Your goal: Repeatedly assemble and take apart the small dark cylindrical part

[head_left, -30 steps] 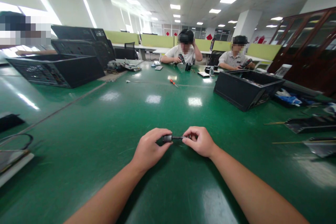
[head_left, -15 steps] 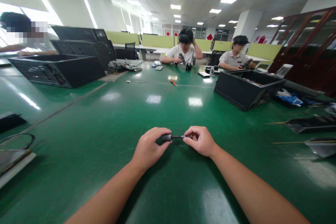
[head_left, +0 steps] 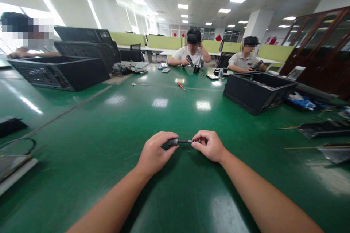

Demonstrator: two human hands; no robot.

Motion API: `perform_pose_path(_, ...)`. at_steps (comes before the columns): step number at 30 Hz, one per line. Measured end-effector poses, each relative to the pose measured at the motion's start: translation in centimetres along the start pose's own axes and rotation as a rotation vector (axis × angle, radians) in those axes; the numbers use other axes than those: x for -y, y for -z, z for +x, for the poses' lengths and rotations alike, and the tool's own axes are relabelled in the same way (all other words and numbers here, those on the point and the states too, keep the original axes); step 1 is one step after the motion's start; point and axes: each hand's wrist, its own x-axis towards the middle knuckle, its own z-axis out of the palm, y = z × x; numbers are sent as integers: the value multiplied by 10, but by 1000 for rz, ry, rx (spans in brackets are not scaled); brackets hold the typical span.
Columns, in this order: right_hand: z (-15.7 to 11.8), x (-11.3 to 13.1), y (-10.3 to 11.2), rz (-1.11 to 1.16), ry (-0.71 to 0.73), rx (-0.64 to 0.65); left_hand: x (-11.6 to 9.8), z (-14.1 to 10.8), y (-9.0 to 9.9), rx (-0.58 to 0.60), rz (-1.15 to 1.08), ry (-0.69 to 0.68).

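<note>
A small dark cylindrical tool with a thin shaft lies level between my two hands, just above the green table. My left hand pinches its thick dark body between thumb and fingers. The thumb and fingers of my right hand are closed around the far end of the shaft. That end is partly hidden by the fingertips, so its tip cannot be made out.
Black computer cases stand at the left and right. An orange screwdriver lies further back. Two people sit across the table and another person is at the far left. Metal parts lie at the right edge.
My hands and the tool are almost where they were, very slightly higher. The person at the far left has moved an arm.
</note>
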Motion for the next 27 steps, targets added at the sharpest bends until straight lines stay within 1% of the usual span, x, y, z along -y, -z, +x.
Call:
perform_pose_path(11, 0, 0, 2, -12, -9, -4, 0, 0, 1, -5, 12, 13)
perform_pose_path(16, 0, -1, 1, -2, -21, -1, 1, -2, 1, -8, 20, 48)
perform_pose_path(19, -1, 0, 0, 11, -24, 9, 1, -1, 1, -25, 12, 130)
perform_pose_path(23, 1, -1, -2, 49, -69, 34, 0, 5, 0, -89, -75, 281)
perform_pose_path(25, 4, -3, -3, 105, -106, 42, 0, 8, -1, -112, -185, 385)
perform_pose_path(27, 7, -4, -4, 170, -126, 38, 2, 10, -2, -143, -378, 521)
